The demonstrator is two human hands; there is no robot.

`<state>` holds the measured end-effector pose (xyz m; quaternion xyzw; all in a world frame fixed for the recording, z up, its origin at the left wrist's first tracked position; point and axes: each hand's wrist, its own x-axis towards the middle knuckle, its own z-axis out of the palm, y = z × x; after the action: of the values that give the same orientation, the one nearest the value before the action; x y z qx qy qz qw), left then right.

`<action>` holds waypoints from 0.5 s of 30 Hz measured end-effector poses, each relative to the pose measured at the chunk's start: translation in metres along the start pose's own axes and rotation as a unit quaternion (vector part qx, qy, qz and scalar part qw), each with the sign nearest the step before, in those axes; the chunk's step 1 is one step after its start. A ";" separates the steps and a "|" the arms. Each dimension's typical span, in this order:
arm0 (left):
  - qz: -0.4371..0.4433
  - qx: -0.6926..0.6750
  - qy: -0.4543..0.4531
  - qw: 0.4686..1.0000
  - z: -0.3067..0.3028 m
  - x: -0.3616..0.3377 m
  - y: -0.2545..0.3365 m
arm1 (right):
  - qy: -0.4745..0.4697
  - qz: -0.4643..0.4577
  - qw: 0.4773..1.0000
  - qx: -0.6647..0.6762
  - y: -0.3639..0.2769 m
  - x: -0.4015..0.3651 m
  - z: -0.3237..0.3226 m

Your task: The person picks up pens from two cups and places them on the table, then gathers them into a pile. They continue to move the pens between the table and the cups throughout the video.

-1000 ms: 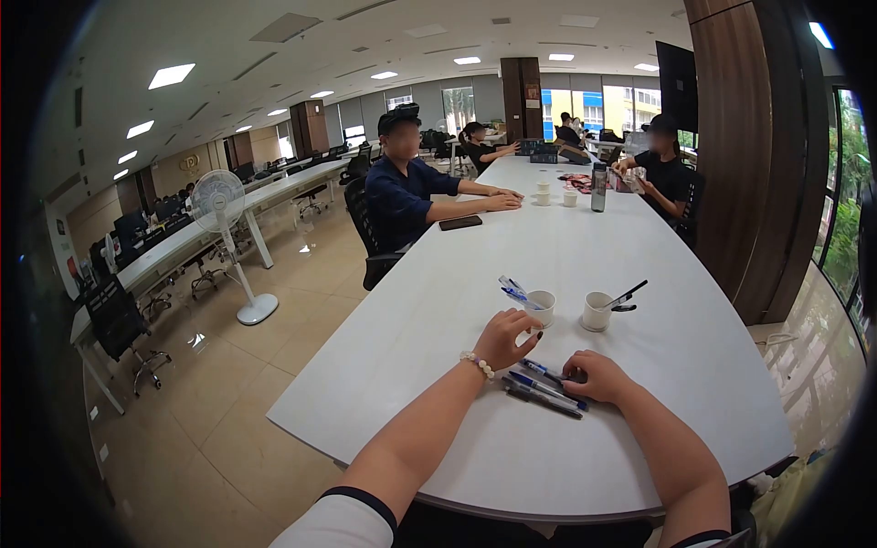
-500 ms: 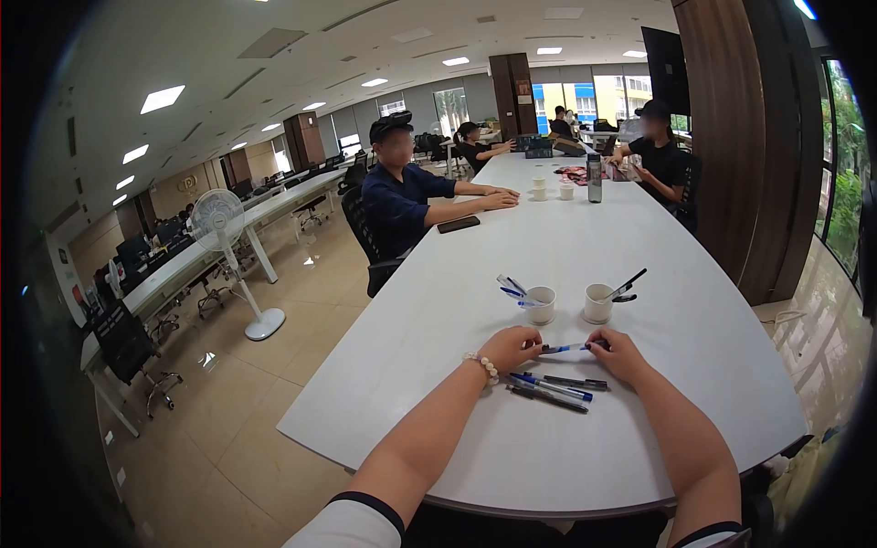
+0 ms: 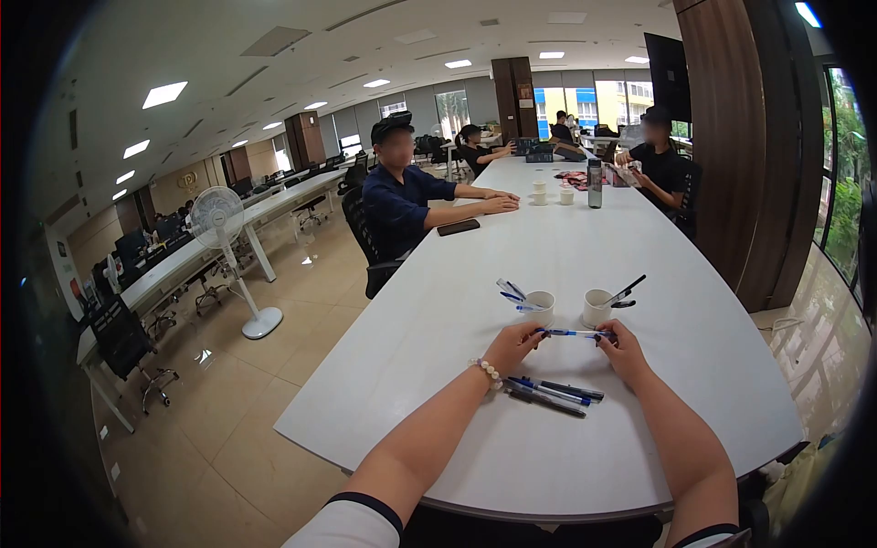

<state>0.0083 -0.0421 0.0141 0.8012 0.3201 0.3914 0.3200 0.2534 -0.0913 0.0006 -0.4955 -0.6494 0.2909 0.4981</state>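
Observation:
Between my two hands a blue-and-clear pen (image 3: 575,333) is held level, just in front of two white paper cups. My left hand (image 3: 517,348) pinches one end of it, and my right hand (image 3: 623,350) has the other end between its fingers. The left cup (image 3: 542,315) holds several blue and clear pens (image 3: 517,296) leaning left. Dark pens (image 3: 628,290) lean to the right out of the right cup (image 3: 597,312). Below my hands several black and blue pens (image 3: 554,393) lie in a loose bunch on the white table (image 3: 438,361).
Farther up the table are a dark phone (image 3: 459,226), small white cups (image 3: 566,197) and a grey bottle (image 3: 596,186). A person (image 3: 402,196) sits at the left side, another (image 3: 658,164) at the right. A white fan (image 3: 219,222) stands on the floor at left.
Both hands have moved slightly away from me, nearer the cups, with the pen now straighter between them. A black pen on the table now lies closer against the bunch.

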 end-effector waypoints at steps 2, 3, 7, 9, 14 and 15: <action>0.014 -0.030 0.054 0.998 0.001 0.001 -0.004 | 0.021 -0.012 1.000 0.004 -0.002 0.000 0.002; 0.028 -0.058 0.107 0.992 0.001 0.001 -0.006 | 0.041 -0.024 0.999 0.010 -0.002 0.000 0.003; 0.049 0.031 0.241 0.969 -0.005 0.001 -0.011 | 0.056 -0.033 0.997 0.034 0.003 0.000 0.002; 0.067 0.076 0.284 0.954 -0.008 0.001 -0.015 | 0.031 -0.043 0.999 0.011 -0.005 -0.002 0.001; 0.107 0.151 0.399 0.898 -0.015 0.004 -0.018 | -0.134 -0.090 0.980 -0.115 -0.026 -0.015 0.003; 0.107 0.172 0.412 0.888 -0.016 0.004 -0.019 | -0.181 -0.105 0.969 -0.130 -0.032 -0.017 0.005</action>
<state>-0.0076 -0.0239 0.0094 0.6398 0.3982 0.6567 -0.0271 0.2378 -0.1175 0.0204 -0.4236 -0.8095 0.2351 0.3315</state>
